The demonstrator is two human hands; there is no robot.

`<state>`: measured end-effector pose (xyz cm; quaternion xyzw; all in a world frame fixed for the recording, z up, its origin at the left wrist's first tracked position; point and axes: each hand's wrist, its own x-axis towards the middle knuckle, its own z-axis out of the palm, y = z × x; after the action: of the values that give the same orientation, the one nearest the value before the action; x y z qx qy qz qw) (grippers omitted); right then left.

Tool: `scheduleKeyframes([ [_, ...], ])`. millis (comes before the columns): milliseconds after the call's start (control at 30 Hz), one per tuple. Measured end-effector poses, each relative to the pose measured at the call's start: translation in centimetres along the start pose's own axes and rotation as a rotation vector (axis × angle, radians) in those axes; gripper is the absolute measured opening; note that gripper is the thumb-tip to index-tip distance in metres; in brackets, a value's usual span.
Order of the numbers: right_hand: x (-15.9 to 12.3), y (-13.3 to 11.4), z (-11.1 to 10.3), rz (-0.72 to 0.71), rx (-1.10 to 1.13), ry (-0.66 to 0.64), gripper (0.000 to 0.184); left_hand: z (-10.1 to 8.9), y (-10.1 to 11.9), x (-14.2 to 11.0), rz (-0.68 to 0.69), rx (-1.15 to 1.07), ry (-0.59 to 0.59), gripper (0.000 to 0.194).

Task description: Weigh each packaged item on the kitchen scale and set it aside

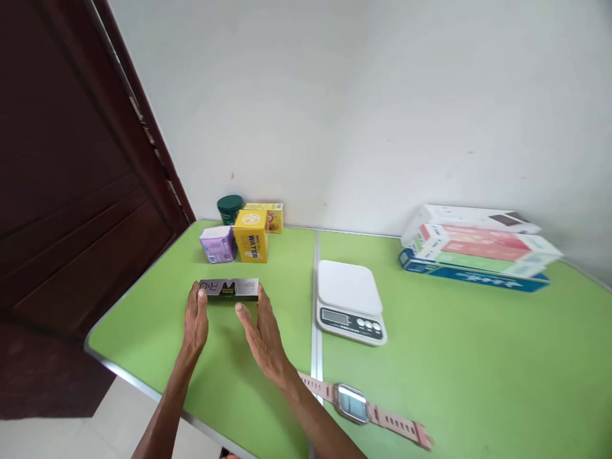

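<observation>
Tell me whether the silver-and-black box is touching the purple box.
Apart. The head view shows a strip of green tabletop between the silver-and-black box and the purple box behind it.

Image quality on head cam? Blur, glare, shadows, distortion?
Head view: stacked boxes at far right look smeared; pale glare across the top of the watch screen; faint, soft shadow on the green table beside the right hand; door slants steeply, probably wide-angle distortion or camera tilt.
</observation>
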<state>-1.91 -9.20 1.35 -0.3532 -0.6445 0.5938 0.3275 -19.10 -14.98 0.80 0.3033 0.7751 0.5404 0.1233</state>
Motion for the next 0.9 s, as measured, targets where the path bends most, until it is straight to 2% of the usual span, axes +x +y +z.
scheduleKeyframes([
  [100,-1.0,-1.8,-4.9,-0.06,-0.033,0.143,0.101,3.7,3.6,-1.7,0.073,-0.117,-0.111,0.085],
  [233,-2.4,-3.3,-12.7,-0.083,-0.113,0.426,0.093,9.7,8.3,-4.2,0.165,-0.225,-0.328,0.083],
  [333,-3.3,-2.9,-17.7,-0.083,-0.135,0.572,0.093,13.7,10.1,-5.9,0.177,-0.188,-0.49,0.085],
  [433,-3.8,-1.4,-20.8,-0.03,-0.123,0.598,0.095,16.4,10.4,-6.8,0.185,-0.126,-0.589,0.087],
  [533,-3.7,0.4,-22.4,0.009,-0.116,0.579,0.096,17.6,10.0,-7.0,0.186,-0.073,-0.624,0.09],
  [667,-3.4,2.9,-24.5,0.014,-0.136,0.579,0.088,17.8,8.6,-6.5,0.2,-0.135,-0.628,0.09],
  [767,-3.4,4.6,-27.0,0.027,-0.201,0.7,0.085,18.0,6.8,-5.3,0.149,-0.283,-0.59,0.088],
  [833,-3.4,5.5,-28.8,0.035,-0.28,0.783,0.086,18.3,5.6,-4.2,0.065,-0.387,-0.536,0.09],
  [900,-3.4,6.2,-30.0,0.032,-0.355,0.813,0.084,18.6,4.6,-3.2,-0.014,-0.492,-0.468,0.095],
])
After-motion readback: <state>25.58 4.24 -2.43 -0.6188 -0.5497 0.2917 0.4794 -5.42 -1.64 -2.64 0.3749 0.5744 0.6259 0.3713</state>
